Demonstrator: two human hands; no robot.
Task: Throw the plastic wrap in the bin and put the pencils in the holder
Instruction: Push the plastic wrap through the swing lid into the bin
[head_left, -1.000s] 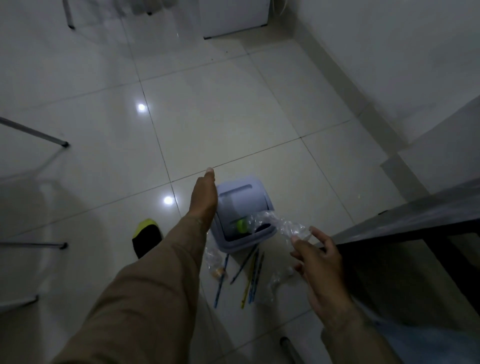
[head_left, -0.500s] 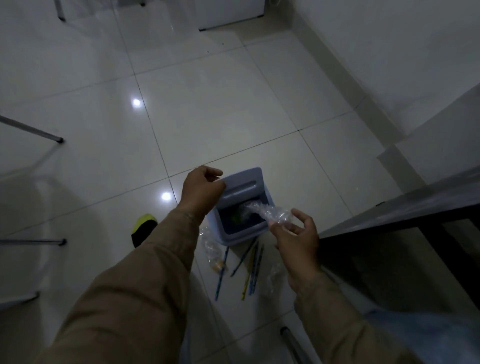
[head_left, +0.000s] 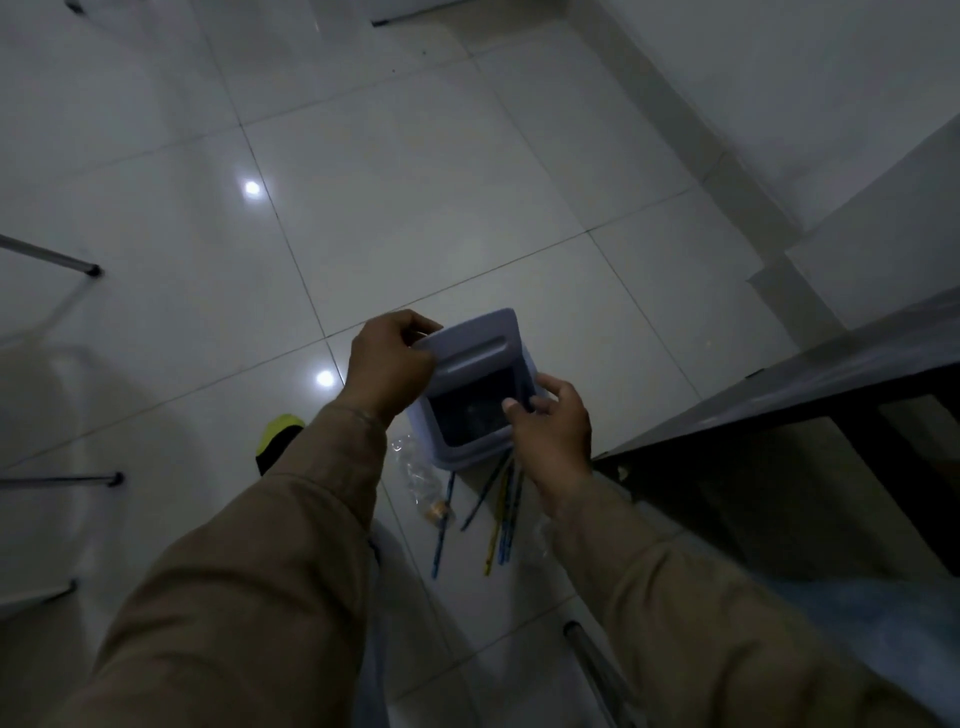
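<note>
The person bends over a small lavender bin (head_left: 467, 410) that stands on the tiled floor (head_left: 415, 182). The left hand (head_left: 389, 358) is closed on the edge of the swing lid (head_left: 470, 343) and holds it tipped up at the bin's 12 o'clock side. The right hand (head_left: 550, 426) is at the rim at 3 o'clock, its fingers (head_left: 519, 410) loosely curled at the opening. Whether they have hold of any wrap cannot be told; something pale and crumpled lies inside the dark opening.

More plastic wrap (head_left: 415, 467) lies on the floor at the bin's 7 o'clock, just beside its base. It is thin, clear and very light; it will probably crumple in the hand and may cling or spring open again, so it is better to gather it into a ball. The pencils (head_left: 498, 509) lie in a loose fan at 6 o'clock, some touching the base. They are stiff, light and can roll; they are best pinched together near the middle. No holder is visible. A dark desk (head_left: 779, 410) stands at 3 o'clock.
</note>
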